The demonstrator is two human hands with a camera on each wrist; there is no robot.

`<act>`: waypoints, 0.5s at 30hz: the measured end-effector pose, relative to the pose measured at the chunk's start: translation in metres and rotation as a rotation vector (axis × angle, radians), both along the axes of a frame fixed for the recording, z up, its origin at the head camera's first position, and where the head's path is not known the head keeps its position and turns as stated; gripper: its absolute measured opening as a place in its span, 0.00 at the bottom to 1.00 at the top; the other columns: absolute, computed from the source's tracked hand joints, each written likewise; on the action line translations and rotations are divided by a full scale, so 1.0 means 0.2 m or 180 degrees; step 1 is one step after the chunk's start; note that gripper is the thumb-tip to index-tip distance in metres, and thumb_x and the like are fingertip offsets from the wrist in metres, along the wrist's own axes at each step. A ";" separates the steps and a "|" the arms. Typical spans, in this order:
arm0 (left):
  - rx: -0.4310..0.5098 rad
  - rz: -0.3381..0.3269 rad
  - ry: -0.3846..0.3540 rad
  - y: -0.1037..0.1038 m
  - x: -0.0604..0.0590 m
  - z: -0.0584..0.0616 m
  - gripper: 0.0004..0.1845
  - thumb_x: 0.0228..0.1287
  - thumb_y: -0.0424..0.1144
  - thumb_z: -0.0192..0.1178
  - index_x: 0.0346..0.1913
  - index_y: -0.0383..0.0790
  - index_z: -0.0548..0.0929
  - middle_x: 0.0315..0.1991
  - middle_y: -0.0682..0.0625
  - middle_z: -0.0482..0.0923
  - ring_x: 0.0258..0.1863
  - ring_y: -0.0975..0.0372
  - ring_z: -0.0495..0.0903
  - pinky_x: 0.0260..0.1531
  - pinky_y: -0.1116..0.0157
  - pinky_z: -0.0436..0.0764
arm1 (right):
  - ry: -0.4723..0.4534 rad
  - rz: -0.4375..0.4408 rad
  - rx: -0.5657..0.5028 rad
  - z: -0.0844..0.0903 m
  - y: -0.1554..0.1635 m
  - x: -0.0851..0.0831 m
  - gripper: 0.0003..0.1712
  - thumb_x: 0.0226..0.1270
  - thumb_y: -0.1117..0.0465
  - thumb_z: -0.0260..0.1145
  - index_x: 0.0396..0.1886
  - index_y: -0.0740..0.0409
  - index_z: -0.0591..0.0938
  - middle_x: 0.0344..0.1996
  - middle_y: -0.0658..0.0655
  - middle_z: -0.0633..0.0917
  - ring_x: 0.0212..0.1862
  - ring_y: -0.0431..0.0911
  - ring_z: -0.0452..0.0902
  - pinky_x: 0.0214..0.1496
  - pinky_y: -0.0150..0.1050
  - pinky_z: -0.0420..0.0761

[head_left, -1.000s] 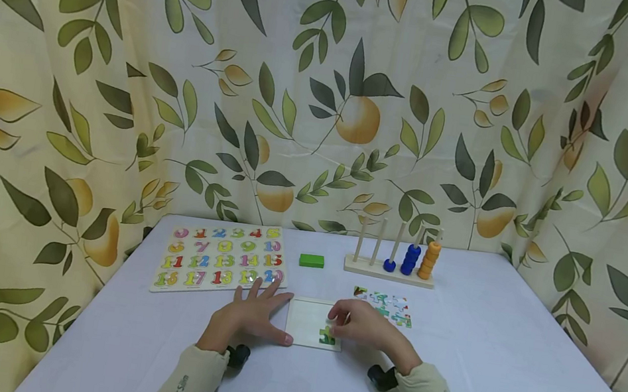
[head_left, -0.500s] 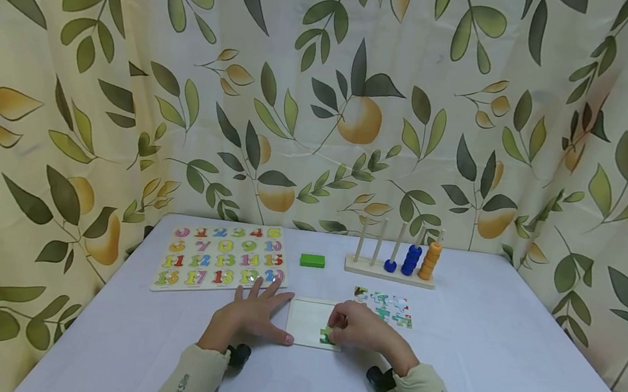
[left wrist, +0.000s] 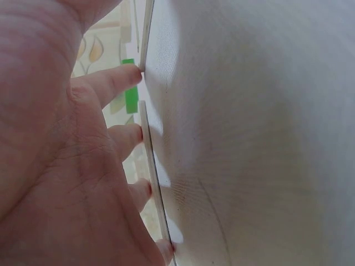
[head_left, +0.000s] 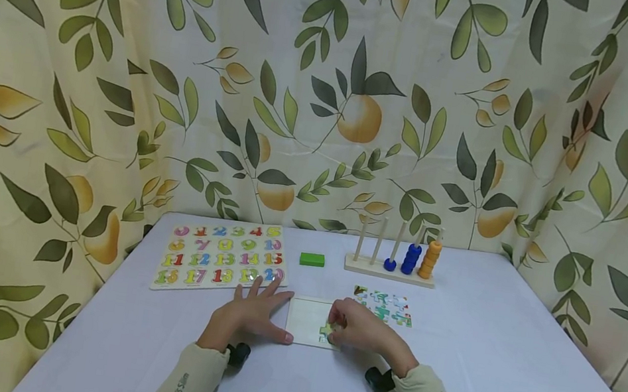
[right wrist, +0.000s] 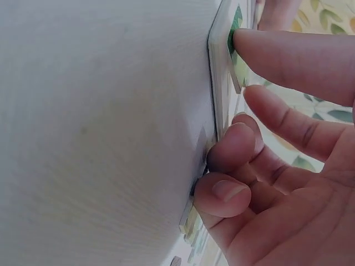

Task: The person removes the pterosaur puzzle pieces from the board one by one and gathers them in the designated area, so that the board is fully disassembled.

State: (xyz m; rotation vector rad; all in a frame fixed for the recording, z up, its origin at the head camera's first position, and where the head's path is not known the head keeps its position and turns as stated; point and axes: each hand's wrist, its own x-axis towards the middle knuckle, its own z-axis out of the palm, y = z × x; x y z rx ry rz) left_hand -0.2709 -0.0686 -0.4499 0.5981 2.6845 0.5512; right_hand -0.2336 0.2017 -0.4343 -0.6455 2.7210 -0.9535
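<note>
A white puzzle tray (head_left: 305, 322) lies flat in front of me. My left hand (head_left: 248, 318) rests with spread, straight fingers, its thumb and index finger at the tray's left edge and its other fingertips on the number board (head_left: 194, 278). At the tray's lower right corner my right hand (head_left: 364, 327) pinches a green puzzle piece (head_left: 324, 333). In the right wrist view the thumb presses the piece (right wrist: 239, 66), which leans up from the tray (right wrist: 217, 66); the index fingertip is at its edge. The other fingers curl beside the tray. The hand hides part of the piece.
Loose puzzle pieces (head_left: 395, 308) lie just behind my right hand. A green block (head_left: 312, 260) sits behind the tray. At the back right stands a wooden peg counter (head_left: 387, 273) with blue and orange beads. A leaf-patterned curtain (head_left: 319, 156) hangs behind the table.
The green puzzle piece has tilted and looks paler, catching the light. The right hand has shifted only slightly; the left hand stays in place.
</note>
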 end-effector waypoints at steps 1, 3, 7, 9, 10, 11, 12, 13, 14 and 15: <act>0.0000 0.0001 0.0001 0.00 0.00 0.00 0.53 0.59 0.66 0.75 0.84 0.58 0.65 0.88 0.47 0.43 0.85 0.39 0.35 0.76 0.30 0.34 | 0.0015 0.0002 -0.0014 0.00 0.00 0.00 0.13 0.61 0.70 0.78 0.40 0.59 0.82 0.34 0.53 0.77 0.39 0.47 0.71 0.41 0.43 0.71; -0.0011 0.0000 0.0006 0.00 0.00 0.00 0.53 0.59 0.66 0.75 0.84 0.58 0.65 0.88 0.47 0.43 0.85 0.39 0.35 0.76 0.30 0.34 | 0.0029 -0.0005 -0.0041 0.00 0.00 0.00 0.14 0.61 0.70 0.79 0.40 0.59 0.82 0.35 0.53 0.78 0.39 0.47 0.71 0.41 0.43 0.72; -0.0008 0.0001 0.0003 0.00 -0.01 0.00 0.52 0.59 0.66 0.75 0.84 0.58 0.65 0.88 0.47 0.44 0.85 0.39 0.35 0.76 0.30 0.34 | -0.0004 -0.0046 -0.0112 0.00 0.00 0.01 0.13 0.61 0.70 0.78 0.40 0.58 0.82 0.36 0.52 0.81 0.39 0.47 0.73 0.42 0.42 0.75; -0.0006 0.0006 -0.0003 0.00 -0.01 0.00 0.52 0.59 0.66 0.75 0.84 0.58 0.65 0.88 0.47 0.43 0.85 0.40 0.35 0.77 0.30 0.34 | -0.0029 -0.0076 -0.0149 0.00 0.00 0.01 0.12 0.62 0.70 0.77 0.40 0.58 0.82 0.36 0.51 0.81 0.39 0.47 0.73 0.41 0.41 0.75; -0.0009 0.0006 -0.0005 0.00 -0.01 0.00 0.52 0.59 0.66 0.75 0.84 0.58 0.65 0.88 0.47 0.43 0.85 0.40 0.35 0.77 0.30 0.34 | -0.0039 -0.0096 -0.0162 0.00 0.00 0.01 0.12 0.63 0.70 0.76 0.40 0.58 0.82 0.35 0.51 0.81 0.38 0.47 0.74 0.40 0.41 0.76; -0.0001 0.0005 -0.0007 0.00 -0.01 0.00 0.52 0.59 0.66 0.75 0.84 0.58 0.65 0.88 0.47 0.43 0.85 0.39 0.35 0.76 0.30 0.34 | -0.0048 -0.0105 -0.0177 0.00 0.00 0.01 0.11 0.64 0.70 0.76 0.40 0.58 0.82 0.35 0.50 0.81 0.38 0.47 0.74 0.39 0.40 0.76; 0.0000 0.0003 -0.0010 0.00 -0.01 0.00 0.52 0.59 0.66 0.75 0.84 0.58 0.65 0.88 0.47 0.43 0.85 0.39 0.35 0.76 0.30 0.33 | -0.0056 -0.0120 -0.0191 0.00 0.00 0.01 0.11 0.64 0.70 0.76 0.40 0.57 0.82 0.34 0.50 0.81 0.38 0.46 0.74 0.39 0.39 0.76; -0.0006 0.0002 -0.0015 0.00 -0.01 0.00 0.52 0.59 0.66 0.75 0.84 0.58 0.65 0.88 0.47 0.43 0.85 0.39 0.35 0.76 0.30 0.33 | -0.0054 -0.0124 -0.0205 0.00 0.00 0.01 0.10 0.65 0.70 0.75 0.40 0.57 0.82 0.34 0.50 0.81 0.37 0.46 0.74 0.38 0.39 0.76; -0.0008 -0.0006 -0.0031 0.00 -0.01 0.00 0.52 0.60 0.66 0.75 0.85 0.58 0.64 0.88 0.46 0.43 0.85 0.39 0.34 0.76 0.30 0.32 | -0.0052 -0.0130 -0.0222 0.00 0.00 0.01 0.10 0.65 0.71 0.75 0.39 0.58 0.82 0.33 0.50 0.81 0.37 0.46 0.75 0.37 0.38 0.76; -0.0011 -0.0007 -0.0035 0.01 -0.01 0.00 0.52 0.60 0.66 0.75 0.85 0.57 0.64 0.88 0.46 0.43 0.85 0.39 0.35 0.76 0.30 0.32 | -0.0053 -0.0133 -0.0227 0.00 0.00 0.01 0.10 0.66 0.71 0.74 0.39 0.57 0.82 0.33 0.50 0.81 0.37 0.46 0.75 0.37 0.38 0.76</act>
